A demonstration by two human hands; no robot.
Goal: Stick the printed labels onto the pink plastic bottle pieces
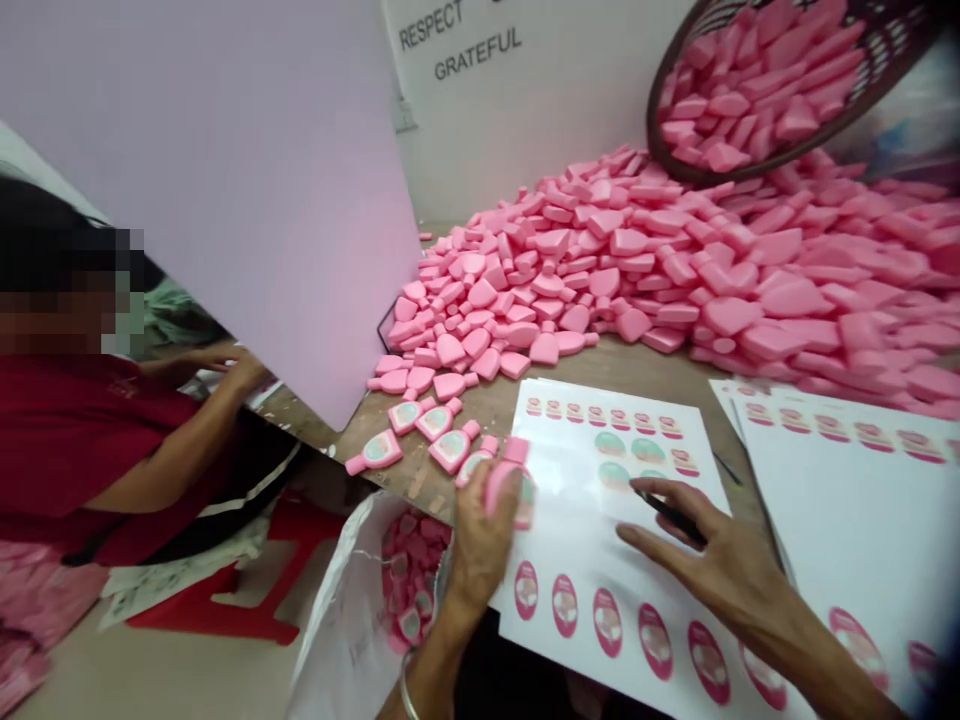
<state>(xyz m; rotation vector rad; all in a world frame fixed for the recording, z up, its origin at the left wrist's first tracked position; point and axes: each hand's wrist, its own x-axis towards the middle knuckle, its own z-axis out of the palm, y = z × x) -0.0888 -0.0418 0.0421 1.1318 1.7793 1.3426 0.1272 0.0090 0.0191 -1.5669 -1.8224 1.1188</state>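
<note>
At a brown table (645,368), seen from above through a head-worn camera, two bare hands work over a white sticker sheet (570,540). The left hand (480,530) has its grip closed around a pink bottle-shaped piece (517,460), its narrow neck pointing up and part of a green label showing. This piece is held at the sheet's left edge. The right hand (724,560) grasps a slim dark tool (679,520) lightly, its thumb stretched apart from the forefinger. The tool's tip is near round green stickers (630,450) on the sheet; whether it touches them cannot be told.

The left forearm rises from the bottom edge, a bracelet (407,690) at its wrist; the right reaches in from the lower right corner, palm down.

At upper right, a dark woven basket (701,178) lies tipped towards the viewer, full of plain pink pieces. Beneath and before it spreads a large heap (585,240) of the same. Below the table's near edge, an open white sack (341,600) holds labelled pieces. A few more labelled pieces (375,452) lie beside the left hand. Far left, a co-worker (82,450) in a red shirt sits behind a lilac panel (262,200).
</note>
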